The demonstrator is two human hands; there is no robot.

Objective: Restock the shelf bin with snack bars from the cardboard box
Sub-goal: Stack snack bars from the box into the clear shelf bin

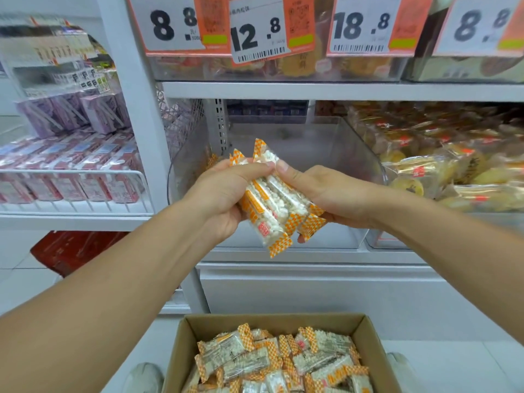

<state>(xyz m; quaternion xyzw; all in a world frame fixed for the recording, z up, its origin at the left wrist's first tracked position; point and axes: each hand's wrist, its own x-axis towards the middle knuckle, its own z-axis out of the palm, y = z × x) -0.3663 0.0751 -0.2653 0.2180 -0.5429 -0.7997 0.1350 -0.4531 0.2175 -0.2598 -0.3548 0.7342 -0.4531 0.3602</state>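
Several clear-wrapped puffed-rice snack bars with orange-and-white checked ends point(272, 199) sit bunched between our two hands, held in front of the clear plastic shelf bin point(326, 146) on the middle white shelf point(312, 90). Our left hand point(224, 197) wraps its fingers round the bunch from the left, thumb on top; our right hand point(320, 191) clasps it from the right, thumb tip meeting the left thumb at the upper end of the bars. Each bar carries a small red square label whose writing we cannot read. A few more bars show dimly through the bin's left wall.

Below, at the bottom edge of the view, the open brown cardboard box point(272, 321) lies packed with the same bars; its near side is cut off.

On the upper shelf's front edge hang white-and-orange price tags point(255, 32) reading 8.8, 12.8, 18.8 and 8.8, the last cut off at the right; their small print is blurred. To the right of the bin lie yellow pastries in clear wrappers with red marks point(442, 165), illegible. At the left, pink and purple packets point(71, 165) fill a white wire rack, their text too blurred to read.
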